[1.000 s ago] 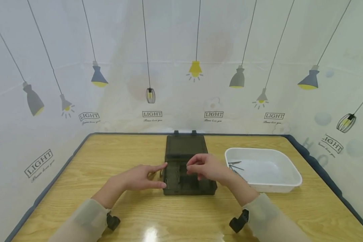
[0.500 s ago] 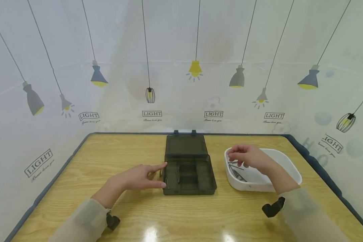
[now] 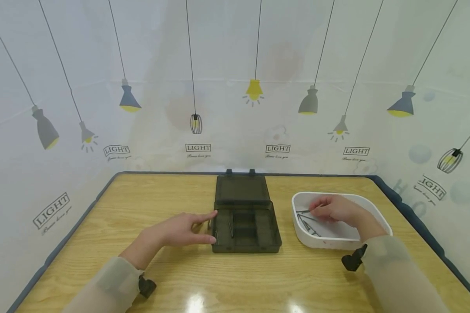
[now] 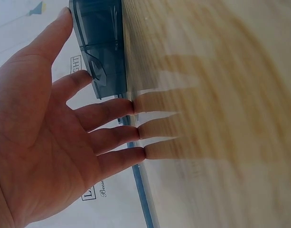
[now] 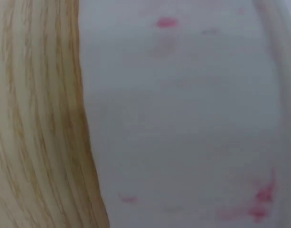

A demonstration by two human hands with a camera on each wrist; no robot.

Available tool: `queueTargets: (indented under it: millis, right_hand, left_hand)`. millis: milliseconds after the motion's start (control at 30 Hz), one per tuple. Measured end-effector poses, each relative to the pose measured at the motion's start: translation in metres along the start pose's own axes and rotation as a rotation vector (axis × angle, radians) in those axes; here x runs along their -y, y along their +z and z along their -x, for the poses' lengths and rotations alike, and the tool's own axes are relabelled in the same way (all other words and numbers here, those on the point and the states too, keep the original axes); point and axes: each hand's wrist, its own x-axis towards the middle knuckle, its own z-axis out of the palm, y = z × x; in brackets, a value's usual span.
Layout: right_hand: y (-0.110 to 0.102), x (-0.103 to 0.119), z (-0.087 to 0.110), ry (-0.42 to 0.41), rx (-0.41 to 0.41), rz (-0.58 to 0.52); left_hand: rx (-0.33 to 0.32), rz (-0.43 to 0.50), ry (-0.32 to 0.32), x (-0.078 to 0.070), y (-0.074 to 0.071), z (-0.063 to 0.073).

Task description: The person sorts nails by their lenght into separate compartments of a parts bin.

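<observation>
My left hand (image 3: 184, 229) is spread at the left side of an open dark see-through plastic box (image 3: 244, 228), index finger and thumb touching its edge. In the left wrist view, the left hand (image 4: 64, 123) has its thumb and index finger against the box (image 4: 105, 47), other fingertips down at the table. A few thin metal rods (image 3: 231, 226) lie in the box's left part. My right hand (image 3: 337, 211) reaches into a white tray (image 3: 325, 243), its bent fingertips right at the ends of several thin dark metal rods (image 3: 306, 224). I cannot tell if it pinches one.
The box's raised lid (image 3: 242, 189) leans back behind it. Wood-grain table (image 3: 160, 191) surrounds both containers, with a lamp-print sheet (image 3: 235, 121) as wall behind. The right wrist view shows only the tray's outer wall (image 5: 183, 109), with red marks, and table.
My right hand has moved from over the box to the white tray on the right, then down among the rods. The left hand has stayed at the box's edge.
</observation>
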Motion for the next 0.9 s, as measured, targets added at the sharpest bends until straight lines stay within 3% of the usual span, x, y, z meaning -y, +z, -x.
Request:
queueTargets:
  millis: [467, 900]
  right_hand:
    - [0.009, -0.006, -0.008, -0.071, -0.021, 0.118]
    - [0.014, -0.002, -0.005, 0.008, -0.082, 0.172]
  left_hand:
    - [-0.011, 0.000, 0.009, 0.001, 0.001, 0.001]
    - [-0.010, 0.016, 0.007, 0.000, 0.001, 0.000]
